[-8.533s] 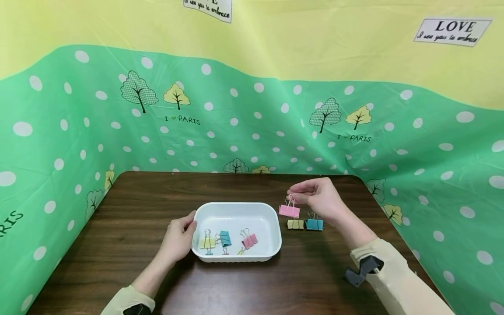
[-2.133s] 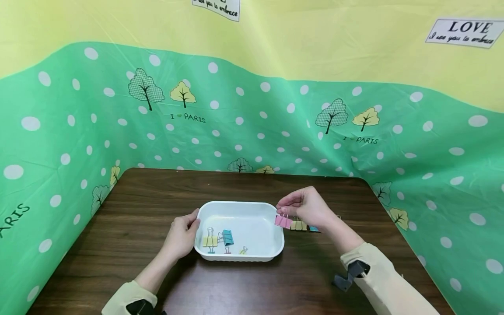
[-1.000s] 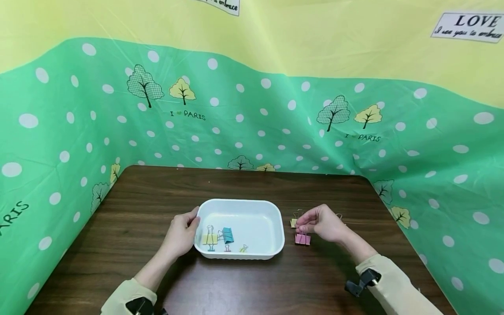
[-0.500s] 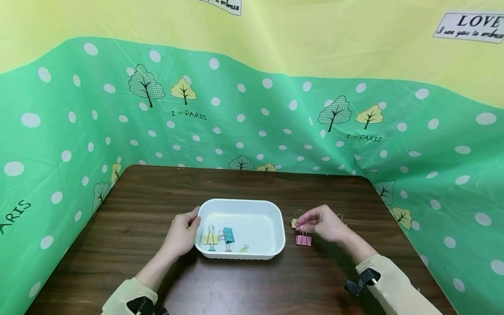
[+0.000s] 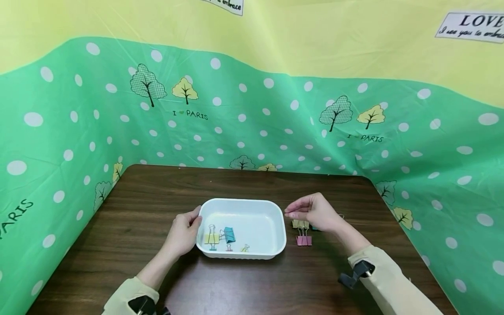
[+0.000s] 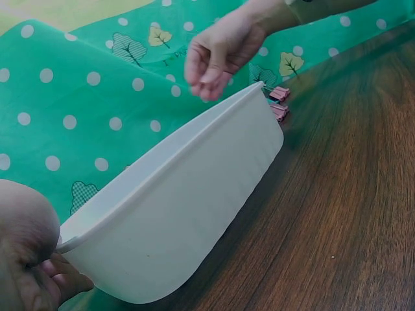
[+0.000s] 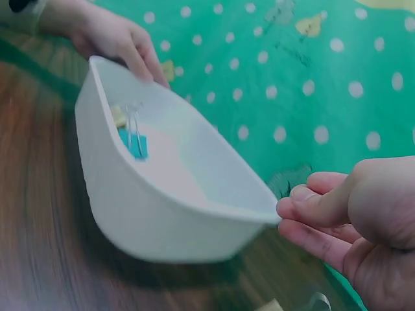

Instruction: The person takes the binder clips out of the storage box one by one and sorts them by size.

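Observation:
A white tray (image 5: 280,239) sits mid-table. My left hand (image 5: 192,224) grips its left rim, thumb over the edge (image 6: 39,249). Inside lie a yellow binder clip (image 5: 211,238), a teal clip (image 5: 228,235) and two tiny clips by the near wall. My right hand (image 5: 291,214) hovers just right of the tray's far right corner, fingers loosely bent and holding nothing (image 7: 305,214). Below it on the table stand a pink clip (image 5: 303,240) and a yellow clip (image 5: 300,224); another teal clip (image 5: 315,227) is mostly hidden behind the wrist.
The dark wooden table (image 5: 236,284) is walled on three sides by a green polka-dot sheet (image 5: 252,131). Bare wood lies in front of the tray and to its left. The table's right edge is close to the loose clips.
My right hand has let go of the pink clip, which now stands on the table, and has risen and moved left toward the tray's right rim. The left hand has stayed on the tray.

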Tool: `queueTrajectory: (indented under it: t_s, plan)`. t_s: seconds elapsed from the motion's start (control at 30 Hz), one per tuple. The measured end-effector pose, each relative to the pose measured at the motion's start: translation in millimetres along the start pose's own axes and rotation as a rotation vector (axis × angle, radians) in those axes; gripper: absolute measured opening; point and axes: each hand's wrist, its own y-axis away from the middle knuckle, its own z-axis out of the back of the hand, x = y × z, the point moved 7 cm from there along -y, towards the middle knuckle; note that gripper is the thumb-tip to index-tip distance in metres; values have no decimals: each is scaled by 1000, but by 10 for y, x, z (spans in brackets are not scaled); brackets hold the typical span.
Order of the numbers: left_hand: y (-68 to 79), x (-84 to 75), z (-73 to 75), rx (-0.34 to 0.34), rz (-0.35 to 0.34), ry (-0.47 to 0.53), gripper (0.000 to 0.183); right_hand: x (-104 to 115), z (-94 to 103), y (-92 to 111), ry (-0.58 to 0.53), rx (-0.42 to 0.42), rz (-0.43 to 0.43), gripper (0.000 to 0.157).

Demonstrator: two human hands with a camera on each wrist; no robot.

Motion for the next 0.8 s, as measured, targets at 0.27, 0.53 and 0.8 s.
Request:
queueTrajectory:
  t_s: [0.27,0.53,0.8]
  plan:
    - [-6,-7,-10,1,4,12,42,262,-374,-194,-46,48,23,16]
    - [2,-3,-9,-1,2,10,42,350,-766,-386,-60,97,42,18]
    - [2,7,-4,-6,-4,-4,42,374,-1147,-579,-56,159,60,18]
